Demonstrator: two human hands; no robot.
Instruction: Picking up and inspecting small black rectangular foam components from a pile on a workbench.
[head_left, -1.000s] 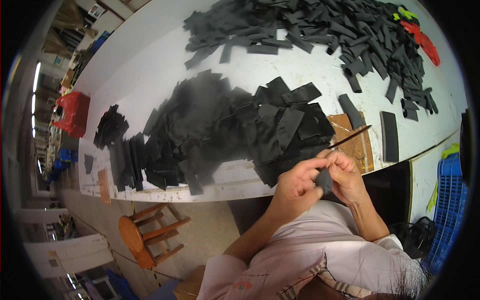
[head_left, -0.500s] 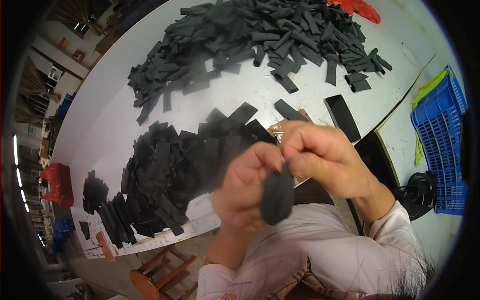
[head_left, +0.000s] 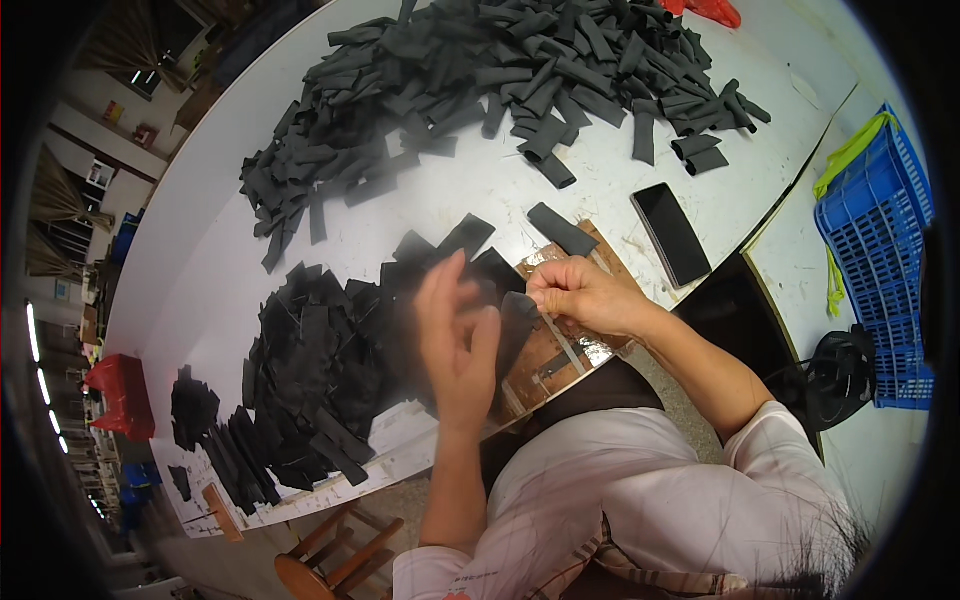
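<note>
Pinched between the thumb and fingers of my right hand [head_left: 585,297] is a small black fabric piece [head_left: 516,322], above a brown board [head_left: 580,352] at the table's near edge. Beside it on the left, my left hand [head_left: 452,345] is raised and smeared by motion, its fingers stretched out and thumb apart, with nothing visible in it. Behind and to its left spreads a heap of flat black fabric pieces [head_left: 310,350]. One dark fabric piece [head_left: 562,230] lies at the board's far edge. A larger heap of black fabric tubes [head_left: 560,70] covers the table's far side.
A dark phone [head_left: 670,235] lies right of the board on the white table [head_left: 590,190]. Blue plastic baskets [head_left: 875,230] stand at the right, with a black cable bundle [head_left: 840,375] nearby. A wooden stool [head_left: 330,565] and a red bag [head_left: 118,395] are at the left.
My hands, earlier together on a dark fabric piece near my body, have separated. The left has moved up and left; the right has moved away from my body, over the board.
</note>
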